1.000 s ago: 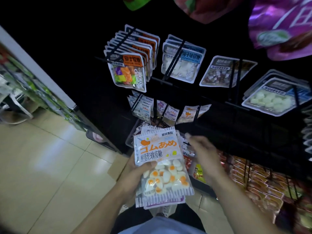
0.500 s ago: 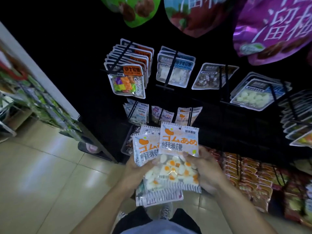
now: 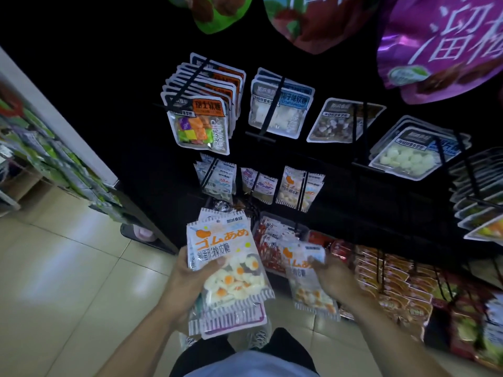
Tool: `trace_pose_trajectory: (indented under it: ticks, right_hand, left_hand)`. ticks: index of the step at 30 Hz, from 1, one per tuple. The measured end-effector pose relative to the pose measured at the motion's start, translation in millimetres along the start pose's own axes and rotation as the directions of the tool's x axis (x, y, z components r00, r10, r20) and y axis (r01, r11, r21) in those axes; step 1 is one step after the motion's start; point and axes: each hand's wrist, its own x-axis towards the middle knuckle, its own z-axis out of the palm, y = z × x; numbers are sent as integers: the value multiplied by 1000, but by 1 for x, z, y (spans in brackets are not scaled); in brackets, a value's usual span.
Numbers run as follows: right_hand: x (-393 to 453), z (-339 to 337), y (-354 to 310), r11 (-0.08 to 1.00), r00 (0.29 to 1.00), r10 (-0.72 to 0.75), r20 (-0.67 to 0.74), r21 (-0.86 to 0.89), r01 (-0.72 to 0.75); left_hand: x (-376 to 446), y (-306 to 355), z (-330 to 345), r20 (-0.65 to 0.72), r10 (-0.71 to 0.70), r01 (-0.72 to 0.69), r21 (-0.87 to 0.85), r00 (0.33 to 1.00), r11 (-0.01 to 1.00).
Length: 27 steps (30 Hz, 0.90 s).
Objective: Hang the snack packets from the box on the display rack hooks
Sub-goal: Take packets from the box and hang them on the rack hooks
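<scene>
Pulled off the stack since half a second ago, one packet (image 3: 307, 270) now sits in the right hand (image 3: 336, 276) at 3 o'clock, ready for a hook (image 3: 303, 186) at 12. Left hand (image 3: 190, 278) grips the remaining stack (image 3: 228, 270).

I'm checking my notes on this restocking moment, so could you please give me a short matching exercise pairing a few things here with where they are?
Things:
1. stack of egg-candy packets
2. single egg-candy packet
3. colourful-candy packets
4. purple bag

Places:
A. top right of the view, above the rack
B. held in the left hand
C. upper row of hooks, leftmost
D. held in the right hand

Pairs: 1-B, 2-D, 3-C, 4-A
</scene>
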Motion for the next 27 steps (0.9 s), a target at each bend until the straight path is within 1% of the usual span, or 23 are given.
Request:
trace_pose_trajectory:
  ticks: [2, 4, 6, 10, 13, 18, 21, 23, 25, 27]
  right_hand:
    - [28, 13, 11, 994, 999, -21, 41, -104, 26]
    - [52, 23, 13, 992, 998, -38, 44, -118, 42]
    - [71, 26, 9, 995, 998, -52, 31, -88, 55]
    - [97, 17, -6, 994, 994, -97, -52, 52, 99]
    - [106, 9, -13, 985, 986, -152, -69, 67, 157]
    - [115, 4, -10, 987, 989, -140, -43, 74, 143]
    - [116, 3, -5, 979, 978, -206, 19, -6, 206]
    - [114, 2, -2, 970, 969, -240, 54, -26, 242]
    - [115, 0, 1, 966, 965, -257, 60, -7, 257]
    - [116, -2, 1, 970, 967, -242, 79, 21, 241]
  left_hand:
    - [-3, 1, 1, 8, 11, -11, -12, 1000, 1000]
    - [-7, 2, 4, 2, 22, -22, -18, 1000, 1000]
    - [-12, 3, 7, -25, 30, -31, -29, 999, 999]
    - [-17, 2, 12, -60, 34, -37, -53, 998, 998]
    - [-20, 0, 17, -100, 34, -41, -70, 994, 997]
    - [-18, -3, 27, -112, 21, -31, -84, 993, 996]
    - [-14, -6, 35, -97, 24, -34, -98, 995, 995]
    - [-11, -8, 39, -90, 23, -32, -107, 996, 994]
    - [-9, -9, 44, -94, 20, -31, -119, 995, 992]
    - [-8, -10, 49, -88, 23, -33, -109, 996, 993]
